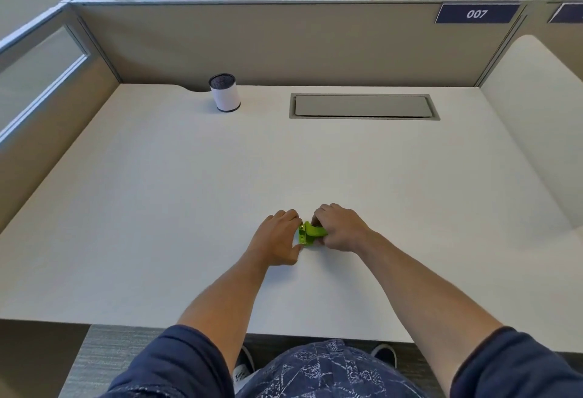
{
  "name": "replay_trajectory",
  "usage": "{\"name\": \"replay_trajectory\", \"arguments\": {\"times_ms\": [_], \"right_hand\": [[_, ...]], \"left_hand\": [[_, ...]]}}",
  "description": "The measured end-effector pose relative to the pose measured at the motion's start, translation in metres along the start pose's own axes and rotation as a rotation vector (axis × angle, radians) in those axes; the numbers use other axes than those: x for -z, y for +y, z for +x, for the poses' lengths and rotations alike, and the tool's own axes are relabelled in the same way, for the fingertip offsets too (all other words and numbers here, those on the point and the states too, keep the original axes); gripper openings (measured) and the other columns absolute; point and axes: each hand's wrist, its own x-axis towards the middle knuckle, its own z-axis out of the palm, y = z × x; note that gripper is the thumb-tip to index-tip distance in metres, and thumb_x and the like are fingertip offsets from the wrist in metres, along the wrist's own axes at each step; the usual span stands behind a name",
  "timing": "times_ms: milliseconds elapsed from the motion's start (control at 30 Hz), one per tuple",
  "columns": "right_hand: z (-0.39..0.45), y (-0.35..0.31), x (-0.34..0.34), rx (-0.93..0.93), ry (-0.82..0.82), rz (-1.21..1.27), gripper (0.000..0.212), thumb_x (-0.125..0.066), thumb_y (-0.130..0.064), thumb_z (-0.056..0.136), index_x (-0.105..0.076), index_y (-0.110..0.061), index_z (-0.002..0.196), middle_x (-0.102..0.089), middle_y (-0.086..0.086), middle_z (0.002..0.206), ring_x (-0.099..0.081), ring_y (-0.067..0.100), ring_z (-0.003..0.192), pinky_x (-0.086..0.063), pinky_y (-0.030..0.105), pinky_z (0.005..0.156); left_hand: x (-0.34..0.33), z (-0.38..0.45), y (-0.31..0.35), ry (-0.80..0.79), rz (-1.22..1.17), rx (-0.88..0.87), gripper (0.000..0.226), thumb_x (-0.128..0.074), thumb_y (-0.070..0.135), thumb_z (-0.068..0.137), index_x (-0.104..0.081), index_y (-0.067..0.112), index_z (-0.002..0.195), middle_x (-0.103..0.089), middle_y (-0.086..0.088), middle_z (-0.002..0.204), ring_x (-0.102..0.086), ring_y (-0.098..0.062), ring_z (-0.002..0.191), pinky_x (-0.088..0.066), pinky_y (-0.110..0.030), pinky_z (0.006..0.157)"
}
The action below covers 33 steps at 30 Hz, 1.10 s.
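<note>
Green stapler [310, 233] is lying on the bench [189, 195], in the near middle of the surface, directly ahead of the person and between the two hands. Its metal end is facing the person's left; the rounded green body is pointing right.

Left hand [279, 238] is closing on the metal end: the fingers are curling over the far side and the thumb is pressing in at the near lower corner, so the hand is pinching that end. Right hand [340, 228] is covering the other end, its fingers curling down over the green top and gripping it. Most of that end is hidden under the knuckles. Whether the stapler is resting fully on the bench or being lifted slightly cannot be told.

A white pen cup [224, 93] with a dark rim is standing at the far left of the bench, well apart from the hands. A grey cable hatch [364, 106] is sitting flush in the far middle. A partition label [477, 14] is showing 007.
</note>
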Motion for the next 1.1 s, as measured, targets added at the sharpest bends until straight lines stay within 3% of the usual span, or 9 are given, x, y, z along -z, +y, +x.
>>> {"name": "replay_trajectory", "arguments": {"times_ms": [200,733,900,1000,1100], "right_hand": [[-0.001,0.002,-0.002,0.006,0.008,0.013,0.037,-0.071,-0.036,0.086,-0.058,-0.019,0.116,-0.058,-0.001,0.12,-0.052,0.02,0.111,-0.037,0.029,0.074],[-0.004,0.013,-0.001,0.0,0.02,0.141,0.036,-0.074,-0.038,0.083,-0.059,-0.023,0.111,-0.06,-0.007,0.116,-0.052,0.017,0.107,-0.047,0.033,0.081],[-0.004,0.013,-0.002,0.023,0.025,0.119,0.037,-0.074,-0.04,0.084,-0.059,-0.022,0.112,-0.059,-0.005,0.116,-0.052,0.018,0.108,-0.045,0.032,0.079],[-0.004,0.011,-0.003,0.017,0.031,0.118,0.037,-0.072,-0.04,0.086,-0.058,-0.02,0.114,-0.058,-0.004,0.117,-0.053,0.018,0.109,-0.044,0.031,0.077],[-0.003,0.012,-0.003,-0.009,0.043,0.157,0.038,-0.073,-0.04,0.084,-0.059,-0.018,0.112,-0.058,-0.004,0.114,-0.055,0.019,0.108,-0.046,0.031,0.078]], "left_hand": [[0.001,0.001,-0.001,0.0,-0.034,0.009,0.05,-0.067,0.047,0.078,-0.062,0.017,0.118,-0.059,0.002,0.116,-0.054,-0.02,0.102,-0.05,-0.033,0.086],[0.002,0.003,0.0,0.002,-0.015,0.009,0.052,-0.067,0.046,0.078,-0.059,0.017,0.12,-0.057,0.002,0.118,-0.054,-0.022,0.104,-0.048,-0.033,0.085],[0.004,0.004,0.003,0.018,-0.006,-0.01,0.064,-0.066,0.053,0.075,-0.058,0.02,0.129,-0.059,0.003,0.122,-0.055,-0.021,0.108,-0.05,-0.034,0.09],[0.007,0.009,0.015,0.056,-0.079,0.006,0.053,-0.06,0.054,0.075,-0.063,0.022,0.117,-0.064,0.005,0.109,-0.058,-0.02,0.099,-0.051,-0.035,0.083],[0.012,0.018,0.023,0.041,-0.161,0.082,0.038,-0.069,0.043,0.076,-0.066,0.022,0.107,-0.064,0.004,0.1,-0.06,-0.022,0.094,-0.049,-0.033,0.077]]}}
